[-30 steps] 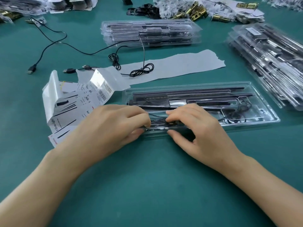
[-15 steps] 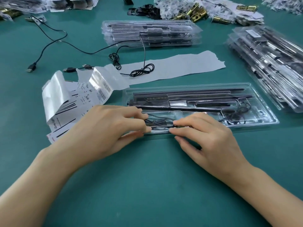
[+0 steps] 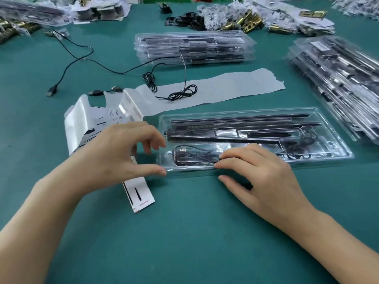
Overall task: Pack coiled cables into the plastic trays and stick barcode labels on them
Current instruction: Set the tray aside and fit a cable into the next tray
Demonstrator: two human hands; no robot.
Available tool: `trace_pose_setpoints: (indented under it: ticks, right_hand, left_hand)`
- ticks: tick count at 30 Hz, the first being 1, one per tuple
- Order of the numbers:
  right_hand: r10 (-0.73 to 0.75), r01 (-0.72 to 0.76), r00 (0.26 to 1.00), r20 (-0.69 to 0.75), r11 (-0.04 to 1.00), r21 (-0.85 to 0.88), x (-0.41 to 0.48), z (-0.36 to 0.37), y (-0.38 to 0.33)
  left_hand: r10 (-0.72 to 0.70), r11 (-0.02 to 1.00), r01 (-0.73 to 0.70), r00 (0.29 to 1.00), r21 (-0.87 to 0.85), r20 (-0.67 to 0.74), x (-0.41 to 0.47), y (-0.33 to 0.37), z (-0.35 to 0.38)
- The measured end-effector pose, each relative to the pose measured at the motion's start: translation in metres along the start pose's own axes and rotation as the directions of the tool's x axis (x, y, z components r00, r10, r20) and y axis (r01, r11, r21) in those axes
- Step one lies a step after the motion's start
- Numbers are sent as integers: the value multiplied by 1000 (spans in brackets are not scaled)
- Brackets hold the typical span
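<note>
A clear plastic tray [image 3: 246, 110] lies in front of me with black rods in its long slots. A coiled black cable [image 3: 192, 155] with a USB plug sits in its front left compartment. My right hand [image 3: 262, 173] presses its straight fingers down on that compartment's right end, thumb on the table. My left hand [image 3: 114, 152] hovers just left of the tray with relaxed fingers, holding nothing; its thumb tip is at the tray's front left corner. A sheet of barcode labels [image 3: 90, 124] lies partly under the left hand.
A second coiled cable [image 3: 182, 93] lies on a grey backing strip [image 3: 235, 85] behind the tray. Loose USB cables [image 3: 71, 62] trail to the left. Stacks of packed trays stand at the back [image 3: 194, 48] and right [image 3: 338, 83]. Brass hardware [image 3: 246, 21] litters the far edge.
My left hand has let go of the tray's front compartment and drawn back left, uncovering the coiled cable. My right hand has slid slightly right and stays pressing on the tray.
</note>
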State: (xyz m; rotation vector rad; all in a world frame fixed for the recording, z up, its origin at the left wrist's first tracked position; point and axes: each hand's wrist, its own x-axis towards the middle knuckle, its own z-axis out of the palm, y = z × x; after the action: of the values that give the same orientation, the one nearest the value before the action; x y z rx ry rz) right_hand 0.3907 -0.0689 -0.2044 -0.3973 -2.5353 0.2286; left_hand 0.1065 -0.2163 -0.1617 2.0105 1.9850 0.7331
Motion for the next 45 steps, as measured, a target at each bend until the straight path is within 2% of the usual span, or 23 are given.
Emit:
trace_pose_setpoints:
  ticks: [5,9,11,13,16,20,25,27,32,35,37,40,43,45]
  right_hand:
    - [13,-8,999,49,995,-100,18,-1,-10]
    - [13,-12,997,77,1000,-23,37,15,-21]
    - [66,-67,997,41,997,48,39,24,-26]
    - [126,-126,992,11,986,110,39,28,-27]
    - [123,-123,992,-1,990,68,37,30,-29]
    - [112,-113,993,-21,993,-27,39,30,-35]
    - [116,-119,992,-43,990,-78,39,29,-37]
    - [129,-132,991,-41,989,-69,40,30,-38]
    - [142,-145,988,-64,988,-53,40,31,-38]
    - [141,-144,987,-75,989,-40,39,31,-38]
    - [143,-146,987,-74,989,-37,39,32,-39]
    - [149,-152,987,-66,987,-46,39,32,-39]
    - [143,-147,988,-54,986,-83,39,32,-39]
    - [139,-143,989,-49,985,-94,39,31,-39]
  left_hand:
    - [-7,1000,7,1000,2,8,-1,-3,1]
    - [-22,999,22,1000,-22,13,-1,-3,-1]
    - [-45,996,45,999,-76,5,-1,-3,-2]
    - [-95,984,96,995,-148,11,-2,-6,-3]
    - [-201,955,211,977,-210,71,-1,-11,-3]
    - [-246,961,251,968,-119,57,-8,-9,-1]
    - [-154,988,147,963,-47,-220,-33,1,18]
    - [-149,989,142,955,-43,-257,-41,5,28]
    - [-92,977,139,958,162,-271,-50,10,37]
    - [8,930,92,963,355,-270,-53,16,40]
    - [33,901,91,960,424,-277,-53,19,39]
    - [-24,894,120,975,432,-221,-53,28,40]
    - [-153,909,197,978,367,-144,-54,39,44]
    - [-191,917,221,974,331,-122,-55,42,44]
